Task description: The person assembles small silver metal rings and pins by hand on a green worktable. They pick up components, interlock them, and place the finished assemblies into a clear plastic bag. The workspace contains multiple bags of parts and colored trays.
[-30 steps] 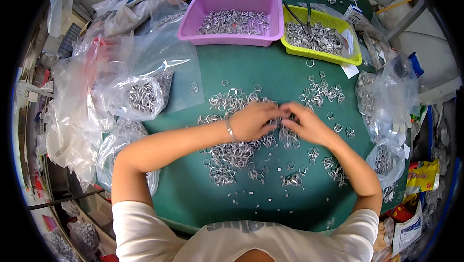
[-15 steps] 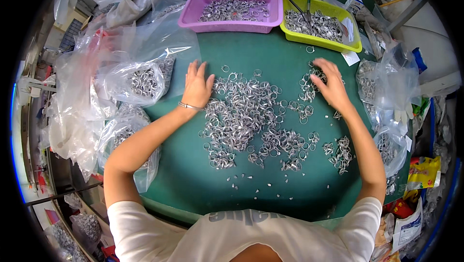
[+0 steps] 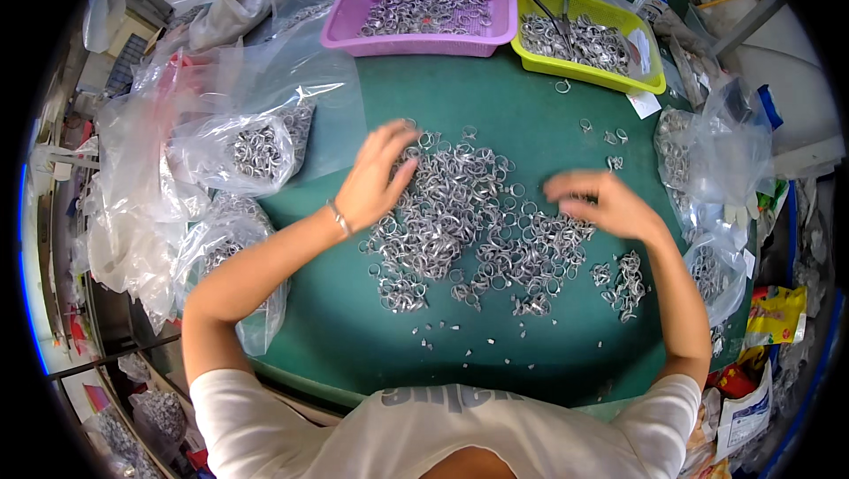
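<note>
A heap of silver-coloured metal rings lies spread over the middle of the green table. My left hand is at the heap's upper left edge, its fingers extended and a little blurred, gripping nothing. On the other side my right hand hovers at or touches the heap's right part; I cannot tell which. Its fingers are stretched out and smeared by motion, with nothing visible between them. A smaller cluster of rings lies below the right hand. Several loose rings lie above it.
At the back stand a purple basket and a yellow-green basket, both holding rings. Pliers rest in the latter. Plastic bags of rings line the left; more bags line the right. Small metal bits lie near the front.
My right hand has come nearer and to the left, and the rings by it have joined the main heap's right side. My left hand has shifted slightly right and nearer, over the heap's edge.
</note>
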Tool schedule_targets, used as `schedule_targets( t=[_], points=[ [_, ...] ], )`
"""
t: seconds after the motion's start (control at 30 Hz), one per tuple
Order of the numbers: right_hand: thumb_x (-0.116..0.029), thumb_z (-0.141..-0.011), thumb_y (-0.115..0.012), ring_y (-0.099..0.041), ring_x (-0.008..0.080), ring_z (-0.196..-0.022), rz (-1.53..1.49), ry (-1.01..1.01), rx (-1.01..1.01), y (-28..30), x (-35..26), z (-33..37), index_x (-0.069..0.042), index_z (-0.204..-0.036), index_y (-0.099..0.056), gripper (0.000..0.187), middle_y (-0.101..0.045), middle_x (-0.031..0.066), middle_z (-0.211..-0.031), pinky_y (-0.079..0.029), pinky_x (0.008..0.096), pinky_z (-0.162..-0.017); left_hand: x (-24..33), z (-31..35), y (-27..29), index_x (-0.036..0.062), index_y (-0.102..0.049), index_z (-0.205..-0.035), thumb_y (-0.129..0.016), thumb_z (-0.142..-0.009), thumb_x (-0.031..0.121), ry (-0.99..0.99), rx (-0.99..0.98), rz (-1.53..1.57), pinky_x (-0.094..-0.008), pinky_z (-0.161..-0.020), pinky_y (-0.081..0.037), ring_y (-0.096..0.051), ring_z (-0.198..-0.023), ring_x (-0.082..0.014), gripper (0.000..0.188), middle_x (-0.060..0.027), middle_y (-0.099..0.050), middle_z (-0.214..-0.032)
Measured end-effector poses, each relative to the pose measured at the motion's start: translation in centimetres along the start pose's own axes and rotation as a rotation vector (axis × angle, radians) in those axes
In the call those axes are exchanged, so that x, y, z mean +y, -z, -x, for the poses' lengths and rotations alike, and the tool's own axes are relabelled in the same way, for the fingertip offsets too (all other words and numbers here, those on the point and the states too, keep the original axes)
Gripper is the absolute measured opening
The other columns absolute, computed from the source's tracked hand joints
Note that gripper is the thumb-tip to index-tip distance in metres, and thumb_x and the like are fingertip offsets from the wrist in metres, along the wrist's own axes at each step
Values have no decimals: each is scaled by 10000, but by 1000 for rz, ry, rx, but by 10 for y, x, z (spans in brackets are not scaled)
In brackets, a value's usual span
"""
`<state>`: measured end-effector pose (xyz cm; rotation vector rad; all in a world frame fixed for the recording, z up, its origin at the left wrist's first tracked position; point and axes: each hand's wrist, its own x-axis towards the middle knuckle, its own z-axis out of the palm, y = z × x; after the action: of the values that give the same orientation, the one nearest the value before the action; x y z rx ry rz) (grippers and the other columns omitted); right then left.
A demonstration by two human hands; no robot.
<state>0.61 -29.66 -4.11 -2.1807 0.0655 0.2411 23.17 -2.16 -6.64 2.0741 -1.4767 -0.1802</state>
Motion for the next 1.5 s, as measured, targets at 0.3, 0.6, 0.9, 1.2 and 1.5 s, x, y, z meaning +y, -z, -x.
schedule_targets(
  t=[0.3,0.6,0.9,1.2,1.5],
  points=[
    [-306,-881,-558,-396,335,-1266,490,68,498,20,88,-58,-20,-1235,-507,458,-459,184,-1329,-299,415,-1065,13,-49,-33,24,-515,-1228,-530,-905,270,-177,-325,80,-420,-1063,-302,-374,-1264,-370,406,-215,-421,-1341],
    [-109,-786,-657,-552,283,-948,129,106,336,-26,-1,1,-39,-906,-648,140,-624,129,-926,-420,383,-835,40,-29,-19,36,-552,-1163,-595,-832,120,-274,-269,71,-422,-951,-399,-461,-1172,-322,344,-146,-481,-1278],
    [-154,-652,-715,-504,274,-880,568,96,610,-77,11,-35,-48,-763,-615,183,-552,93,-868,-383,395,-741,37,-41,-53,64,-481,-1278,-609,-843,156,-230,-337,-89,-408,-1045,-333,-395,-1257,-358,463,-173,-408,-1373],
    [-101,-795,-662,-583,246,-766,-2,38,948,-91,-38,88,-41,-893,-647,116,-624,89,-806,-453,344,-693,53,-33,-54,49,-546,-1204,-620,-831,179,-305,-325,-93,-427,-1011,-332,-445,-1156,-356,403,-160,-501,-1255],
    [-11,-773,-669,-554,135,-657,168,-735,1417,-128,33,331,-13,-851,-680,78,-608,78,-754,-444,265,-598,80,-4,-49,65,-577,-1167,-618,-835,266,-353,-322,-127,-481,-1050,-269,-462,-1135,-312,390,-123,-532,-1222]
  ],
)
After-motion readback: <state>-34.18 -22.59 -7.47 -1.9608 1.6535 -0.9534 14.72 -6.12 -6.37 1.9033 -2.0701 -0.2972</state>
